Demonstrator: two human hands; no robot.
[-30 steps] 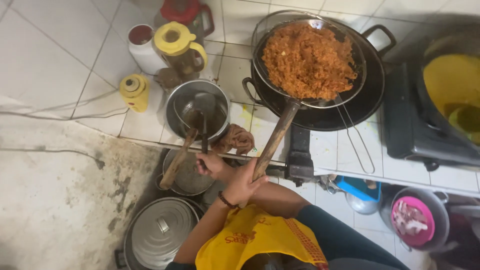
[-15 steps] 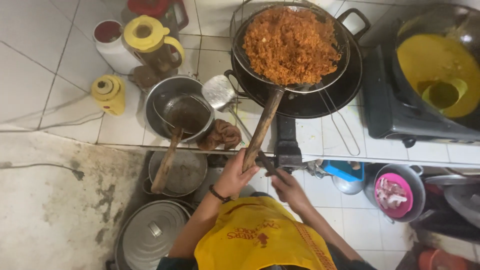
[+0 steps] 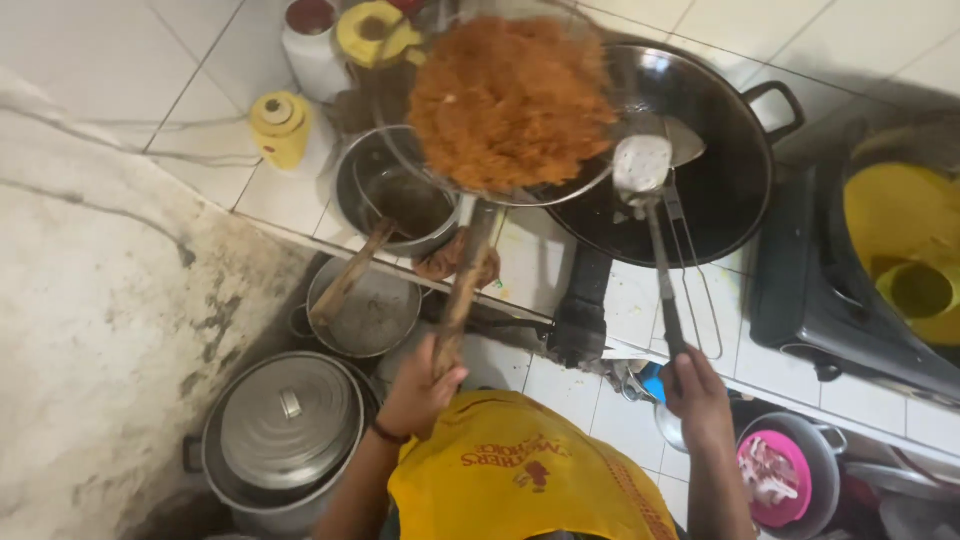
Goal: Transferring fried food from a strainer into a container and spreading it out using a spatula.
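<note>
My left hand (image 3: 420, 392) grips the wooden handle (image 3: 462, 290) of a round wire strainer (image 3: 510, 100) heaped with orange-brown fried shreds, held up over the gap between a steel pot (image 3: 390, 195) and a black wok (image 3: 690, 150). My right hand (image 3: 695, 392) holds the long handle of a metal ladle (image 3: 645, 165), whose bowl rests at the wok's near side, just right of the strainer. The wok looks dark inside, with a second wire skimmer (image 3: 690, 260) lying over its rim.
A yellow jar (image 3: 282, 128), a white jar with red lid (image 3: 312, 45) and a yellow jug (image 3: 375, 35) stand on the tiled counter. Below, a lidded steel pot (image 3: 285, 425) and an open pan (image 3: 365, 310). A pot of yellow liquid (image 3: 905, 250) sits right; a pink-lined bowl (image 3: 780, 475) lower right.
The strainer has been lifted off the wok and swung left toward the steel pot. My right hand now holds a ladle reaching into the wok.
</note>
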